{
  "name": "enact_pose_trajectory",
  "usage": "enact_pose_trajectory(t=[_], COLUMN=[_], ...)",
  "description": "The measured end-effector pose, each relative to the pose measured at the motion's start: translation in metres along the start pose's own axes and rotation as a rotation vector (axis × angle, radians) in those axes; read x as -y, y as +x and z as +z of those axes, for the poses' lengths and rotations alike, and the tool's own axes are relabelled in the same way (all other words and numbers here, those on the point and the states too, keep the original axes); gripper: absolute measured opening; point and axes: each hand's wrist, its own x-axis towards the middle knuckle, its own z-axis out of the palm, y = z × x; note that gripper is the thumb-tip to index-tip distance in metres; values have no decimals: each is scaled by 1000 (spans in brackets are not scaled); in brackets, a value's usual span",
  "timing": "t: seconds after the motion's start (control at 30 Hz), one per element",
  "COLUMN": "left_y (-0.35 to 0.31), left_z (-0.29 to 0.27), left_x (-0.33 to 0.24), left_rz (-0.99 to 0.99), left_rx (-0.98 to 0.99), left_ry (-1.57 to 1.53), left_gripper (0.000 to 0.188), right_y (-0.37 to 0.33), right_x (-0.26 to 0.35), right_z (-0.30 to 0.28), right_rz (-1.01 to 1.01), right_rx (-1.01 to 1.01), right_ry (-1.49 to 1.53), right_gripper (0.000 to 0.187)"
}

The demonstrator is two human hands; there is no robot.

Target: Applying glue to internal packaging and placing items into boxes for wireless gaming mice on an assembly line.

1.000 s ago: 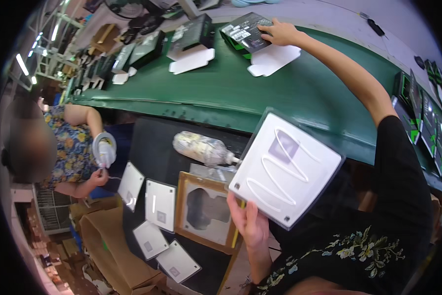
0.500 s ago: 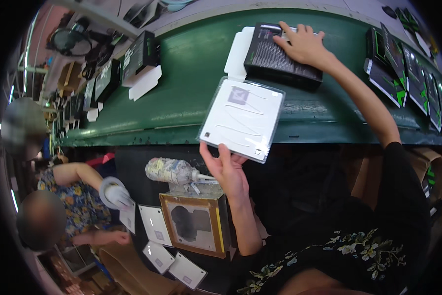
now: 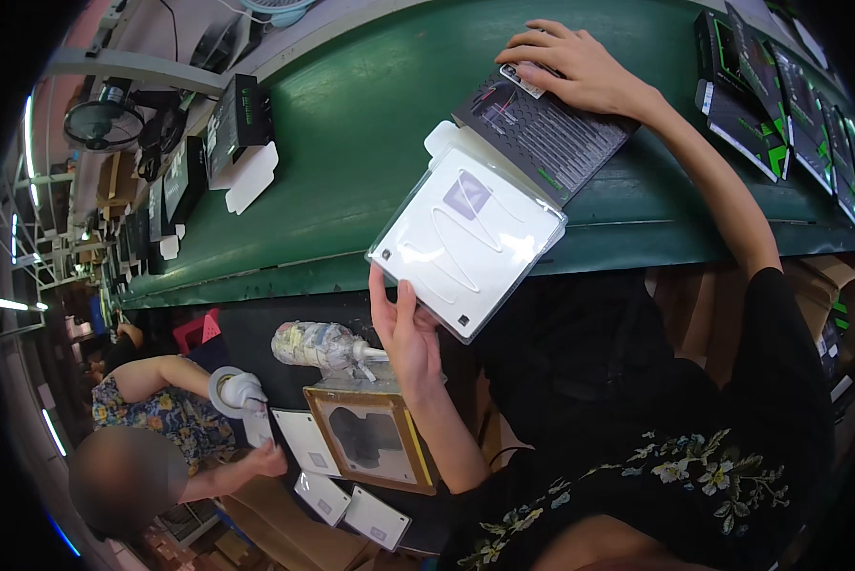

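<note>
My left hand (image 3: 410, 338) pinches the near-left edge of a flat white panel (image 3: 418, 243) with a clear plastic rim. A zigzag line of pale glue runs over its face, beside a grey square and small dark corner fittings. Above the green work surface my right hand (image 3: 589, 71) grips the far end of a black carton (image 3: 551, 138) printed with fine lines. That carton lies slanted, a white flap (image 3: 440, 140) sticking out at its left. The panel overlaps the carton's near end; whether they touch I cannot tell.
Black cartons with open flaps (image 3: 240, 119) line the surface at left; black-and-green ones (image 3: 746, 119) stand at right. Below are a wrapped squeeze bottle (image 3: 315, 344), a brown-framed box (image 3: 318, 404) and several white panels (image 3: 378, 519). A co-worker's hand (image 3: 268, 460) is at lower left.
The carton has turned and its near end has swung right, my right hand still on it. The white panel has tilted and moved slightly left and down with my left hand. The co-worker's hands have shifted.
</note>
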Motion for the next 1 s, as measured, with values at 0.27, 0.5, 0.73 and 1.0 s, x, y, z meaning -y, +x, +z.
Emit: enact_pose_trajectory(t=[0.27, 0.5, 0.73, 1.0], left_y=[33, 31, 43, 68], left_z=[15, 34, 121, 171], left_x=[-1, 12, 59, 91], left_rz=[-116, -105, -224, -230], left_rx=[64, 67, 82, 237], left_ry=[134, 123, 47, -285], left_gripper=[55, 54, 61, 63], right_y=[1, -3, -3, -2], right_x=[-8, -13, -9, -10], right_z=[-7, -3, -15, -17], right_rz=[-83, -33, -1, 294], right_rx=[6, -69, 12, -190], right_ry=[219, 244, 256, 213], right_gripper=[50, 60, 51, 43])
